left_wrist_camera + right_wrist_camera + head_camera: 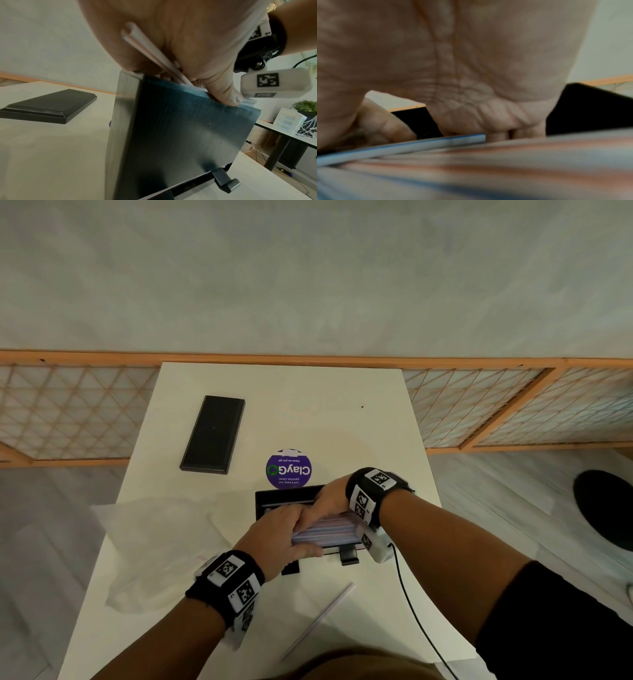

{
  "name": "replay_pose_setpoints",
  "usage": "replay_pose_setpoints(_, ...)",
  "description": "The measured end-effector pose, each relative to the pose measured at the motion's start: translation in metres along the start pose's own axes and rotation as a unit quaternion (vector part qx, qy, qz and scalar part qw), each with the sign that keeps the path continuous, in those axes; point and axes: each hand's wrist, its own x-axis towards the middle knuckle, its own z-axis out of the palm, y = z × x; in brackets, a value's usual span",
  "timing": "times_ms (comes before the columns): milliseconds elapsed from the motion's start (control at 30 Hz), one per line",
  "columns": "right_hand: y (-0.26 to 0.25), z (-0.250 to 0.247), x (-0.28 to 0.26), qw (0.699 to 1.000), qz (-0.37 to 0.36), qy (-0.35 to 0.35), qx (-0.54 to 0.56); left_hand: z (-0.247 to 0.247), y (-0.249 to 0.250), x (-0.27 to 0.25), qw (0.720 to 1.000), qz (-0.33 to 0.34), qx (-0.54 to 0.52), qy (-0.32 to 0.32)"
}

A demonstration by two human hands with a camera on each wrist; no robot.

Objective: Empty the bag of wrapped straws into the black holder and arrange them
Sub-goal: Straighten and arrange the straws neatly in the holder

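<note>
Straws: a pile of wrapped straws (329,530), striped pink and blue, was seen lying in the black holder (286,495) near the table's front.
Bag: the clear bag (150,542) was left flat, left of the holder.
Left hand (286,537): fingers were curled over the pile's left end.
Right hand (330,498): fingers were bent onto the pile's far side.
Surface: a white table (342,412) was set against a lattice screen (68,412).
Surroundings: a black lid (213,434) far left; a purple sticker (288,469) behind the holder; one stray straw (318,619) near the front edge.

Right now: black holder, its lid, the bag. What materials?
Black holder: likely plastic or laminate, satin; brushed grain and soft sheen. Lid: same black, probably moulded plastic; stepped bevelled edge. Bag: thin clear plastic film; crumpled, table shows through.
</note>
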Motion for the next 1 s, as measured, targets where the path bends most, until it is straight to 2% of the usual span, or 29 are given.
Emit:
replay_pose_setpoints(233, 0.004, 0.000, -0.001, 1.000, -0.011, -0.002, 0.012, -0.002, 0.004, 0.000, 1.000, -0.003, 0.006, -0.008)
replay_pose_setpoints(500, 0.008, 0.001, 0.001, 0.998, -0.023, -0.039, 0.043, -0.001, 0.003, 0.001, 1.000, 0.000, 0.006, -0.016)
replay_pose_setpoints(567, 0.006, 0.002, -0.004, 0.999, -0.028, -0.009, 0.013, -0.001, 0.004, 0.001, 1.000, 0.001, 0.007, -0.011)
replay_pose_setpoints(633, 0.003, 0.003, -0.018, 0.996, -0.043, 0.062, -0.057, -0.001, 0.004, 0.000, 1.000, -0.002, 0.009, -0.009)
replay_pose_setpoints(733, 0.002, 0.009, -0.044, 0.955, -0.110, 0.195, -0.193, -0.001, 0.006, -0.001, 1.000, 0.002, 0.006, -0.007)
replay_pose_setpoints(800, 0.003, 0.017, -0.061, 0.927, -0.149, 0.257, -0.229, -0.002, 0.008, -0.002, 1.000, 0.002, -0.005, -0.011)
replay_pose_setpoints(933, 0.006, 0.035, -0.079, 0.915, -0.158, 0.224, -0.296, -0.002, 0.007, 0.000, 0.999, -0.021, -0.004, -0.035)
replay_pose_setpoints(1000, 0.007, 0.042, -0.076, 0.891, -0.175, 0.216, -0.358, -0.001, 0.006, 0.000, 0.999, -0.026, -0.004, -0.034)
